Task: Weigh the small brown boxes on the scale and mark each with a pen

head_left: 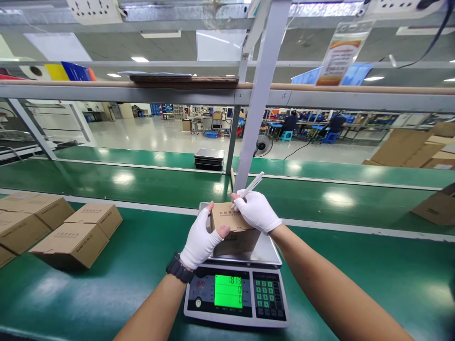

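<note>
A small brown cardboard box (pixel 234 239) with printed lettering stands on the steel pan of a digital scale (pixel 236 296). The scale's green display is lit and reads about 1.813. My left hand (pixel 201 239), in a white glove with bare fingertips, grips the box's left side, thumb at the front and fingers at the back. In a similar glove, my right hand (pixel 258 210) pinches a white pen (pixel 253 183) slanting over the box top. The pen's tip is at the top face near the lettering, partly hidden by the fingers.
Several closed cardboard boxes (pixel 76 237) stand on the green bench at left. A grey metal post (pixel 258 90) rises just behind the scale. Another scale-like device (pixel 209 158) sits farther back. A brown carton (pixel 435 206) is at the right edge.
</note>
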`<state>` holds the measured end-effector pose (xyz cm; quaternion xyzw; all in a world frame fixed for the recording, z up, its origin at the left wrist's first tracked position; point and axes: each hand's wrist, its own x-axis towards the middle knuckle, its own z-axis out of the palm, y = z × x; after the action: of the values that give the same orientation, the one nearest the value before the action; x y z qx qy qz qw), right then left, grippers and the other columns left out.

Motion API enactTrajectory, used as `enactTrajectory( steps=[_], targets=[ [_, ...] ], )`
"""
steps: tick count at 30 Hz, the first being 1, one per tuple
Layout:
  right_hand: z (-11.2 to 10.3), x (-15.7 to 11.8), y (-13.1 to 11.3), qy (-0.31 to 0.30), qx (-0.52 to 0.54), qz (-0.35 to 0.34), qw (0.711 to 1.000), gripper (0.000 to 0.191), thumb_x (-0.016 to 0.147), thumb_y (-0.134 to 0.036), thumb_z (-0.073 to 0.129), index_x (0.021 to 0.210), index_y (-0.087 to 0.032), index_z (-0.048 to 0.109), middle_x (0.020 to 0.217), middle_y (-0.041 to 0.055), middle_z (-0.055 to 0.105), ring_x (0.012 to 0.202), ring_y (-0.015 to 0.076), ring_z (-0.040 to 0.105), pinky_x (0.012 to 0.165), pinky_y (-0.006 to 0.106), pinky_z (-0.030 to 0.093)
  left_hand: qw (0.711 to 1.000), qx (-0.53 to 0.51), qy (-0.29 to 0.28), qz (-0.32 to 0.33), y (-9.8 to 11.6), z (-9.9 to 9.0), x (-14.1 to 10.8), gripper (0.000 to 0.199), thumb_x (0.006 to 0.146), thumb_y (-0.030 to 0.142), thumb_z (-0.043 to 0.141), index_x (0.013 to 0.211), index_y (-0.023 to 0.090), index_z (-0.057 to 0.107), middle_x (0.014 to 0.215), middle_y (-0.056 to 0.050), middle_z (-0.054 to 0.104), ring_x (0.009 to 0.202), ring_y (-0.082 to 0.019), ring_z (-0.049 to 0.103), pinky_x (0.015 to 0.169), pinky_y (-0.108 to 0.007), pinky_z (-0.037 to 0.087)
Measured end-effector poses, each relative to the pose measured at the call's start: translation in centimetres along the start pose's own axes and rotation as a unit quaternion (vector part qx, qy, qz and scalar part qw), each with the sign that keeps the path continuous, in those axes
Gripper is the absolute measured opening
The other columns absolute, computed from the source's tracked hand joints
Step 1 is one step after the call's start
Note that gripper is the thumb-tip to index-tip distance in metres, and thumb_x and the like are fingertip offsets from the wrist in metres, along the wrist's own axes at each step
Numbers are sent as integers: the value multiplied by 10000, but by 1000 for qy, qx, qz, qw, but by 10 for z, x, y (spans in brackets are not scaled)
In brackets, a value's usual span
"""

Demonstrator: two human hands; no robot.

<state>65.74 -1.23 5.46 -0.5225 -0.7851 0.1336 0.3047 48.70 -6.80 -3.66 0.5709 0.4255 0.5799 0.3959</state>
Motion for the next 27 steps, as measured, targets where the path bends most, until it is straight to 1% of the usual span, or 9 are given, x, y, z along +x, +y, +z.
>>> enactTrajectory(
  steps=[6,12,18,20,22,24,25,26,27],
  targets=[
    [0,0,0,1,-5,10,1000,316,914,-328,444,695,-180,617,785,63,681,767,187,626,748,243,435,1000,-8,5,-8,-2,1,0,899,704,564,778,1407,194,358,1412,-90,398,1298,-260,387,1111,-372,363],
    [0,0,1,16,-20,35,999,324,922,-349,433,744,-177,642,822,72,686,787,192,626,753,249,426,1000,3,4,4,-4,0,0,869,720,558,769,1407,210,366,1427,-80,381,1304,-259,381,1119,-370,348],
    [1,1,1,20,-11,31,999,301,906,-320,447,702,-183,620,760,54,671,741,190,613,718,259,413,1000,3,5,-3,-3,0,2,882,712,572,768,1405,205,363,1422,-81,387,1300,-248,387,1115,-365,355],
    [1,1,5,38,27,34,998,311,905,-331,455,681,-186,615,728,39,666,723,186,610,704,259,413,1000,8,1,0,-3,0,4,891,716,578,760,1407,186,357,1424,-101,381,1300,-261,388,1114,-381,356],
    [0,-3,7,85,82,44,992,338,917,-369,456,681,-189,617,707,24,662,723,182,613,705,255,417,999,26,2,20,0,0,1,862,738,583,735,1398,171,364,1405,-122,398,1282,-276,409,1103,-405,370],
    [0,-12,4,139,126,48,981,384,933,-417,447,675,-188,615,678,15,651,726,178,614,702,249,422,992,94,46,76,6,3,-9,707,800,553,678,1345,181,426,1339,-124,457,1238,-283,449,1084,-440,385],
    [1,-18,0,153,143,42,977,407,942,-438,435,677,-186,615,659,11,640,720,176,611,695,247,425,979,151,81,113,9,6,-16,620,820,532,658,1302,192,466,1300,-122,483,1214,-290,463,1070,-462,393],
    [3,-24,-5,152,158,33,975,425,951,-456,420,693,-185,621,647,8,630,707,173,605,683,244,429,958,215,117,148,13,11,-24,570,815,525,660,1257,202,502,1274,-124,493,1201,-305,463,1058,-488,396],
    [6,-31,-10,144,170,23,975,432,955,-474,412,724,-184,634,646,6,624,691,169,598,664,242,433,933,278,151,173,17,16,-31,573,778,532,689,1221,208,525,1266,-130,485,1203,-327,448,1050,-516,392]
  ],
)
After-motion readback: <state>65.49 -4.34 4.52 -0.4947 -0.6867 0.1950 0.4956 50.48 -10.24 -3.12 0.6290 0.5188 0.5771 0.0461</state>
